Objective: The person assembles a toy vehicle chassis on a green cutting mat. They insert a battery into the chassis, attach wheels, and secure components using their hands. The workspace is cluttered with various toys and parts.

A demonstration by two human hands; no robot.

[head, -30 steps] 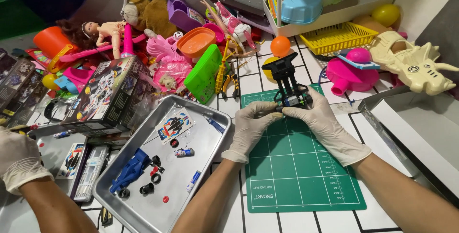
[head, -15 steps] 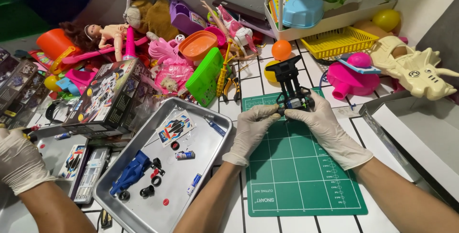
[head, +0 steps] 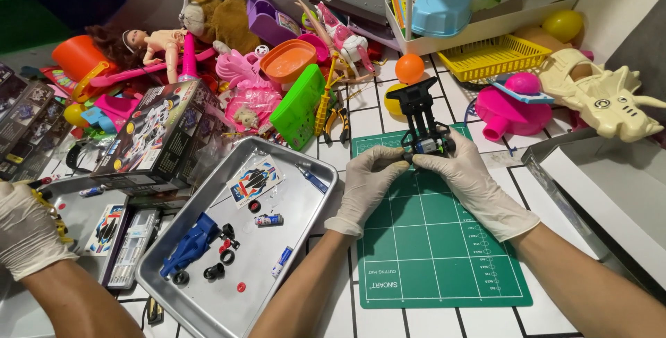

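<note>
we've got both gloved hands, left hand (head: 366,180) and right hand (head: 466,180), pinching the black toy car chassis (head: 424,130) over the green cutting mat (head: 437,241), looks like mid-assembly, so fitting small parts will need a steady grip

Bright even light, sharp, edges bowed

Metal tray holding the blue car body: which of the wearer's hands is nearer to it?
Left. The left hand grips the black chassis just right of the metal tray; the right hand grips its far side, farther off.
</note>
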